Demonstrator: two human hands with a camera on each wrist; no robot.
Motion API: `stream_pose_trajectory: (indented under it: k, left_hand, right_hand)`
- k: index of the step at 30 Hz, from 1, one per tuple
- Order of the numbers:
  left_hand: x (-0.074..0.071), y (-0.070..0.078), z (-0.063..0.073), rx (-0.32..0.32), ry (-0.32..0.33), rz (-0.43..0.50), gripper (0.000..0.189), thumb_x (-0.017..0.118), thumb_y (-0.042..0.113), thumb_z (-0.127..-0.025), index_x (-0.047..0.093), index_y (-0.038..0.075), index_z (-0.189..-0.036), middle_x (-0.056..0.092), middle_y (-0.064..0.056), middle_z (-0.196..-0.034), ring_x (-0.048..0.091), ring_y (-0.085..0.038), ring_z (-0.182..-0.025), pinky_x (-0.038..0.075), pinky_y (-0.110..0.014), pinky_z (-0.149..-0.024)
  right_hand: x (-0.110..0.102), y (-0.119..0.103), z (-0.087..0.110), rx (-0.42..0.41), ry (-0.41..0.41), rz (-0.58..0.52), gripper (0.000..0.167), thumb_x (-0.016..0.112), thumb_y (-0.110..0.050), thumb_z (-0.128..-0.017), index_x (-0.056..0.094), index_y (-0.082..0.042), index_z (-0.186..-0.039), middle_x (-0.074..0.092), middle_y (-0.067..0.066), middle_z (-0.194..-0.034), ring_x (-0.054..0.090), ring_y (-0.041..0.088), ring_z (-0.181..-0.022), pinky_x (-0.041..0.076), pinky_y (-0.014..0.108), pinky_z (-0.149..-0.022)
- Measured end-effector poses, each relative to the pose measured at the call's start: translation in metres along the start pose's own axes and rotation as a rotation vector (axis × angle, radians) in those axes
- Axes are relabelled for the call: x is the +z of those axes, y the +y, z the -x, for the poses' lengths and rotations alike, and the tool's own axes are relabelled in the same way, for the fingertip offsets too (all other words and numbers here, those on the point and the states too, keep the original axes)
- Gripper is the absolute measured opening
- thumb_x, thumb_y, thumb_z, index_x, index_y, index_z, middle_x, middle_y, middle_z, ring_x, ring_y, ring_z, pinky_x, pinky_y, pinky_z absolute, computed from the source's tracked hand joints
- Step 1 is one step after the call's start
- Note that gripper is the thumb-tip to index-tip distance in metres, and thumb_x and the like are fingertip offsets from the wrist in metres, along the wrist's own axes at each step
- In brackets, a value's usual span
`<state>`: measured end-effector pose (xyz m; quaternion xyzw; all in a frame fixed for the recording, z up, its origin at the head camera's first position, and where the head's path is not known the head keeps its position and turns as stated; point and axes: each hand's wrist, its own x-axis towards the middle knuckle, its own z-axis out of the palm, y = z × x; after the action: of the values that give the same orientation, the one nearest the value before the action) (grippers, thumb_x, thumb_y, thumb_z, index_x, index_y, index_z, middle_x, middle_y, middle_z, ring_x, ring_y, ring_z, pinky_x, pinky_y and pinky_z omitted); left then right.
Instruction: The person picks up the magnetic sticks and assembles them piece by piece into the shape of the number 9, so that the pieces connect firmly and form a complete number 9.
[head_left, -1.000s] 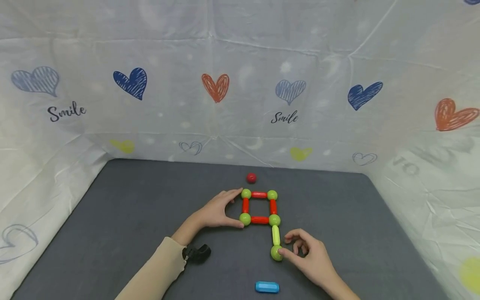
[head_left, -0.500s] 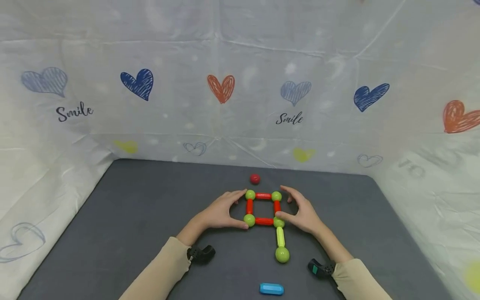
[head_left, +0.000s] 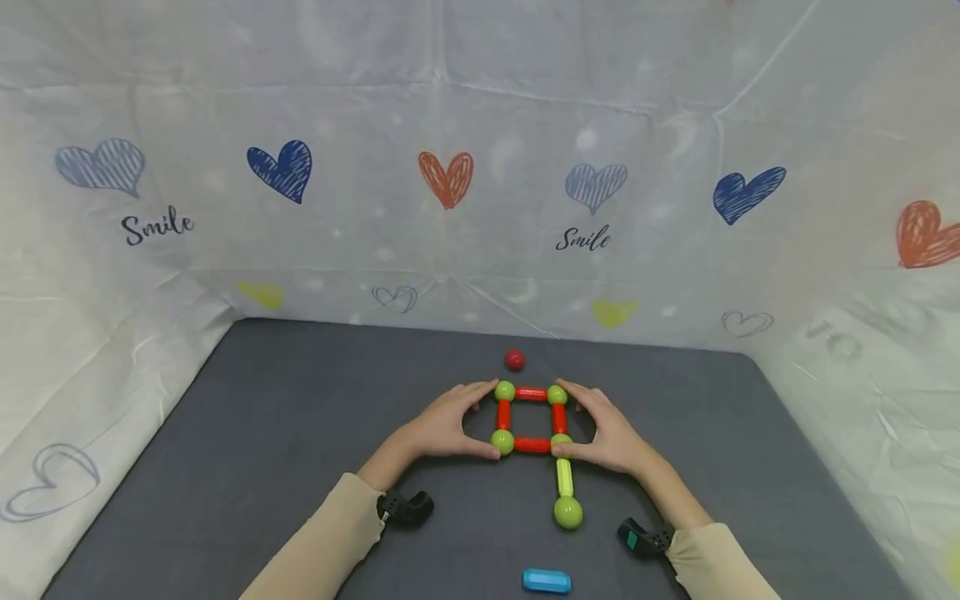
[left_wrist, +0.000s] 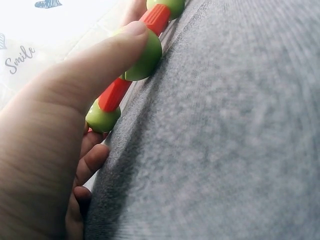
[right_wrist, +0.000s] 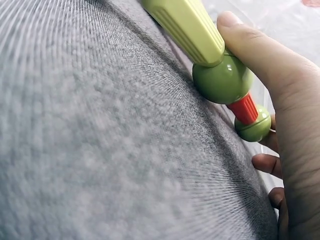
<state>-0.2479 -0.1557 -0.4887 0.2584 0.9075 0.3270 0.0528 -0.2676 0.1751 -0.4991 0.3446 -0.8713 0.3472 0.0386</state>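
Observation:
A square frame of red toy rods [head_left: 532, 445] and green balls lies flat on the table in the head view. From its near right corner ball [right_wrist: 222, 77], a yellow-green rod [head_left: 565, 477] extends toward me, ending in another green ball [head_left: 568, 512]. My left hand [head_left: 442, 425] grips the left side, thumb on the near ball [left_wrist: 147, 57] and index finger at the far one. Opposite it, my right hand [head_left: 611, 433] holds the right side the same way. Its thumb overlaps the near right ball, and the other fingers curl beneath the index finger.
On the dark grey table [head_left: 300, 400], a red ball [head_left: 514, 360] sits beyond the frame. A blue rod [head_left: 547, 581] lies near the front. A white sheet [head_left: 360, 233] printed with hearts hangs behind and along the sides.
My right hand has left the end ball of the yellow-green rod and moved up to the square's right side, where it now grips. The left hand keeps its hold. The view has shifted slightly.

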Motion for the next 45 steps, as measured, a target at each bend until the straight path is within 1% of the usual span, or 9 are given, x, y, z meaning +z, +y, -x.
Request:
stream_pose_trajectory:
  k: [10, 13, 17, 20, 23, 29, 33, 37, 45]
  left_hand:
    - [-0.003, 0.002, -0.001, -0.028, 0.005, 0.072, 0.104, 0.085, 0.056, -0.085, 0.035, 0.018, -0.168, 0.049, -0.005, -0.157, 0.052, -0.019, -0.116, 0.046, -0.048, -0.1]
    - [0.0, 0.004, 0.004, -0.056, 0.091, 0.165, 0.095, 0.081, 0.053, -0.09, 0.039, 0.015, -0.166, 0.048, -0.007, -0.158, 0.053, -0.02, -0.117, 0.046, -0.049, -0.1]
    - [0.009, 0.011, 0.019, -0.067, 0.295, 0.291, 0.075, 0.077, 0.045, -0.097, 0.05, 0.011, -0.159, 0.058, -0.009, -0.145, 0.056, -0.02, -0.108, 0.047, -0.042, -0.092]
    - [0.02, 0.022, 0.037, -0.02, 0.424, 0.336, 0.06, 0.077, 0.034, -0.099, 0.059, 0.01, -0.151, 0.064, -0.011, -0.126, 0.055, -0.022, -0.096, 0.045, -0.035, -0.081]
    - [0.03, 0.038, 0.058, 0.048, 0.451, 0.344, 0.052, 0.081, 0.027, -0.096, 0.065, 0.011, -0.143, 0.068, -0.009, -0.124, 0.057, -0.023, -0.092, 0.046, -0.031, -0.077]
    - [0.048, 0.073, 0.09, 0.108, 0.278, 0.398, 0.049, 0.087, 0.033, -0.091, 0.072, 0.016, -0.135, 0.072, -0.001, -0.127, 0.062, -0.019, -0.096, 0.052, -0.03, -0.082]
    - [0.056, 0.087, 0.105, 0.071, 0.051, 0.444, 0.047, 0.086, 0.042, -0.091, 0.074, 0.025, -0.133, 0.072, 0.01, -0.127, 0.06, -0.008, -0.1, 0.05, -0.027, -0.089]
    - [0.061, 0.092, 0.111, 0.092, -0.133, 0.388, 0.043, 0.085, 0.042, -0.091, 0.075, 0.028, -0.131, 0.07, 0.019, -0.126, 0.053, 0.005, -0.102, 0.042, -0.024, -0.09]
    - [0.077, 0.095, 0.104, 0.194, -0.136, 0.31, 0.038, 0.087, 0.029, -0.09, 0.079, 0.019, -0.125, 0.077, 0.01, -0.12, 0.051, 0.011, -0.097, 0.038, -0.017, -0.081]
  right_hand:
    - [-0.002, 0.0, -0.002, 0.008, -0.002, 0.004, 0.1, 0.089, -0.053, -0.082, 0.046, -0.009, -0.161, 0.062, 0.004, -0.131, 0.051, 0.017, -0.105, 0.047, 0.043, -0.087]
    - [-0.002, 0.0, -0.002, 0.014, -0.002, 0.0, 0.099, 0.089, -0.05, -0.082, 0.046, -0.01, -0.161, 0.061, 0.003, -0.128, 0.05, 0.016, -0.105, 0.046, 0.043, -0.086]
    - [-0.002, -0.001, -0.001, 0.024, -0.013, -0.008, 0.099, 0.09, -0.049, -0.081, 0.046, -0.01, -0.161, 0.06, 0.002, -0.125, 0.049, 0.015, -0.105, 0.047, 0.044, -0.088]
    - [0.0, -0.002, -0.002, 0.029, -0.018, -0.011, 0.1, 0.089, -0.05, -0.081, 0.046, -0.01, -0.161, 0.06, 0.001, -0.124, 0.05, 0.015, -0.105, 0.047, 0.044, -0.088]
    - [0.001, -0.003, -0.003, 0.028, -0.016, -0.015, 0.1, 0.089, -0.05, -0.081, 0.046, -0.01, -0.161, 0.061, 0.002, -0.124, 0.05, 0.016, -0.105, 0.047, 0.045, -0.089]
    - [0.001, -0.003, -0.003, 0.032, 0.003, -0.012, 0.099, 0.09, -0.049, -0.08, 0.047, -0.01, -0.161, 0.062, 0.004, -0.127, 0.051, 0.018, -0.105, 0.047, 0.047, -0.09]
    - [0.003, -0.005, -0.003, 0.048, -0.008, -0.01, 0.1, 0.09, -0.05, -0.081, 0.046, -0.011, -0.161, 0.061, 0.002, -0.124, 0.05, 0.016, -0.104, 0.046, 0.044, -0.088]
    - [0.005, -0.007, -0.004, 0.053, -0.011, -0.015, 0.1, 0.089, -0.052, -0.081, 0.045, -0.012, -0.162, 0.06, 0.001, -0.121, 0.049, 0.016, -0.104, 0.046, 0.041, -0.085]
    - [-0.001, -0.005, -0.001, 0.035, -0.01, -0.003, 0.1, 0.088, -0.054, -0.082, 0.046, -0.01, -0.161, 0.061, 0.002, -0.124, 0.05, 0.015, -0.103, 0.046, 0.04, -0.085]
